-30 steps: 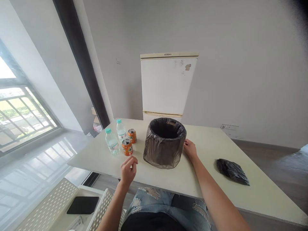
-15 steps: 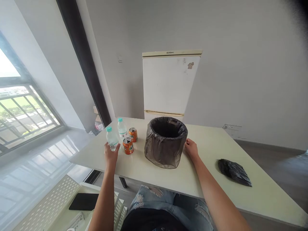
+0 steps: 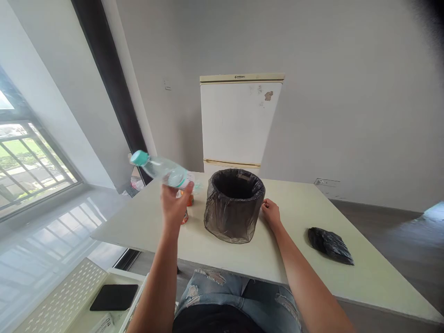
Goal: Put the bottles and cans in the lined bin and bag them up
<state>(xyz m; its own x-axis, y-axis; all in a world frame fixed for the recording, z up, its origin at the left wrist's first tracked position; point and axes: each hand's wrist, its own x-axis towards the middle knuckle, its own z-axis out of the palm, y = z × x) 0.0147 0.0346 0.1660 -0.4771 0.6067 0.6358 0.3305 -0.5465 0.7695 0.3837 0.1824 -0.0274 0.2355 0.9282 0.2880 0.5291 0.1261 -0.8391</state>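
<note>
My left hand [image 3: 173,203] is wrapped round a clear plastic water bottle [image 3: 159,169] with a turquoise cap, raised above the table and tilted, cap to the left. Behind that hand, an orange soda can [image 3: 190,200] and a second soda can [image 3: 185,216] are partly covered. The other bottle is mostly hidden there. A bin lined with a dark, see-through garbage bag [image 3: 231,217] stands upright, its mouth open. At its right side is my right hand [image 3: 271,213], fingers curled against the liner; what they pinch, if anything, is hidden.
A folded black plastic bag [image 3: 330,245] lies on the right of the pale table [image 3: 291,252]. Beyond the table stands a white refrigerator [image 3: 237,125]. At lower left, a white tray [image 3: 78,305] holds a black flat object [image 3: 114,297].
My left hand has lifted the bottle off the table, tipped it over and brought it right. My right hand stays beside the bin. The view has shifted slightly.
</note>
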